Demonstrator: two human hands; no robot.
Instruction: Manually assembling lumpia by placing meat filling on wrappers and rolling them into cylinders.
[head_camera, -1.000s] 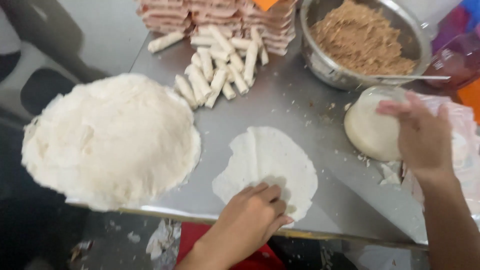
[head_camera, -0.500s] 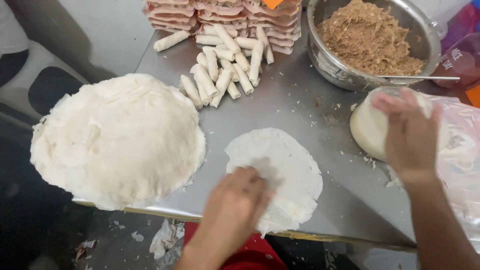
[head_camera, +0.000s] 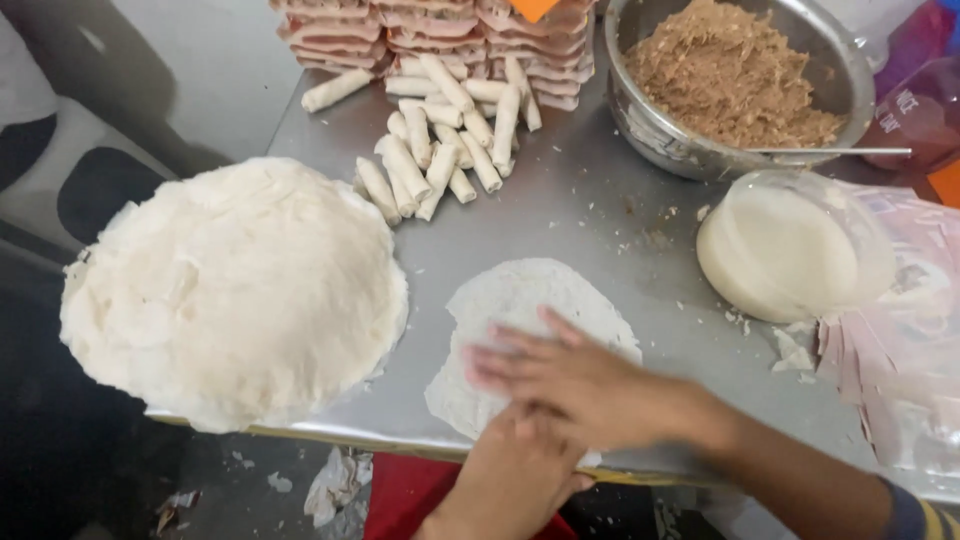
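Right hand (head_camera: 570, 375) has come off the paste bowl (head_camera: 790, 250) since 0.5 s ago & now lies flat across the wrapper (head_camera: 520, 300), fingers spread, moving (blurred). Nothing gripped, open palm down. Left hand (head_camera: 510, 470) sits at the wrapper's near edge, just under the right wrist, partly hidden; can't tell if it pinches the edge or just presses. Wrapper itself hasn't shifted: flat on the steel table (head_camera: 560, 215), near front edge, between the wrapper pile (head_camera: 235, 290) & the bowl.

Judgement: looks like paste being smeared on the sheet w/ the right hand while the left pins it. No filling on it yet.

Around: big pile of wrappers on the left, overhanging the table edge. Finished rolls (head_camera: 440, 150) loose at back centre, w/ stacked trays (head_camera: 430, 30) behind. Metal bowl of brown filling (head_camera: 730, 70) back right, spoon handle (head_camera: 830, 152) sticking out over the rim. Plastic bags (head_camera: 900, 350) on the right, just beside the paste bowl. Crumbs on the table.

In the way: nothing between hands & wrapper. Paste bowl & spoon handle sit close on the path to the filling.
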